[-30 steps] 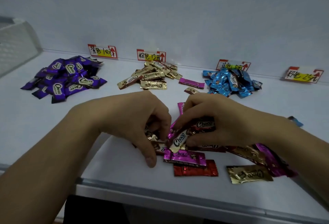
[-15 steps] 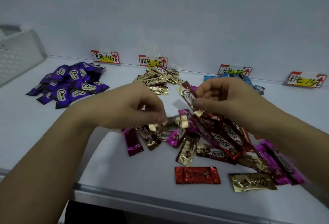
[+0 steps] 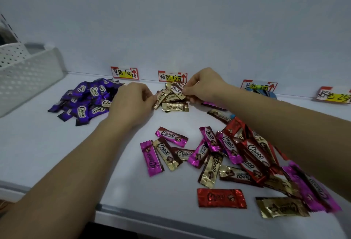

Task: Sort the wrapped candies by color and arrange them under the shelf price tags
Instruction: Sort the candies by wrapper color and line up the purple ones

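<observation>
Looks like a shop, or a play shop. Shows a white shelf (image 3: pixel 57 153) with a grey front edge (image 3: pixel 171 217) and a plain pale wall (image 3: pixel 190 20) behind. Has four little price tags (image 3: pixel 172 77) stuck along the back, each with a red rim, a yellow stripe and numbers written by hand, three with a red arrow too. Keeps purple candies (image 3: pixel 89 98) in a pile under the first tag (image 3: pixel 124 72), gold candies (image 3: pixel 173 105) under the second, and blue candies (image 3: pixel 267 94) under the third tag (image 3: pixel 259 86), half hidden. Leaves a mixed heap (image 3: pixel 237 153) of pink, red and gold ones near the front. Holds a white basket (image 3: pixel 28 75) full of small holes at the left end.
</observation>
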`<action>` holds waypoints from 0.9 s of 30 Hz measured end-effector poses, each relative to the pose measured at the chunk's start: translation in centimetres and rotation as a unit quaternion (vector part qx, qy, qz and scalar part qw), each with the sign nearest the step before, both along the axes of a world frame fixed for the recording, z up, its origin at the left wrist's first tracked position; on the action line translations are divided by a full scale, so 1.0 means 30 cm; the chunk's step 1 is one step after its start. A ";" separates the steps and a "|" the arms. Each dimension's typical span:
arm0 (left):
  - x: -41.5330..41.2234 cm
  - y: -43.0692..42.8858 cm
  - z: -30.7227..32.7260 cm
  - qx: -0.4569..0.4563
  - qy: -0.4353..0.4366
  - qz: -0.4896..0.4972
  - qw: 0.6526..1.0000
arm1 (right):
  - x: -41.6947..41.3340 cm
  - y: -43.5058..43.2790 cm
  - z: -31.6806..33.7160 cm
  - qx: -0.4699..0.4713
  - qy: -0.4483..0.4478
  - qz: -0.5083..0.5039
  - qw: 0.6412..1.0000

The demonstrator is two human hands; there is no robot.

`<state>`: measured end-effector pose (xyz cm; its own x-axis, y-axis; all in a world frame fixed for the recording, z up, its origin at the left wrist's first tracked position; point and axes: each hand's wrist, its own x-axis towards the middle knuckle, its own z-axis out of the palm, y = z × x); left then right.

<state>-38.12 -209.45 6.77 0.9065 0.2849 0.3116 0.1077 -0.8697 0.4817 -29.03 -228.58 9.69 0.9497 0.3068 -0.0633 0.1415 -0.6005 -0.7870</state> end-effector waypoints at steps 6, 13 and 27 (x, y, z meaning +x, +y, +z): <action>0.013 -0.004 -0.012 0.001 -0.005 -0.006 1.000 | 0.003 -0.045 0.011 -0.049 -0.094 -0.011 0.994; -0.001 -0.041 0.000 -0.024 -0.031 -0.045 0.998 | -0.088 -0.200 0.072 -0.323 -0.154 0.121 0.926; -0.036 -0.051 0.017 -0.006 -0.048 -0.156 0.987 | -0.004 -0.060 0.075 -0.075 -0.068 0.042 0.994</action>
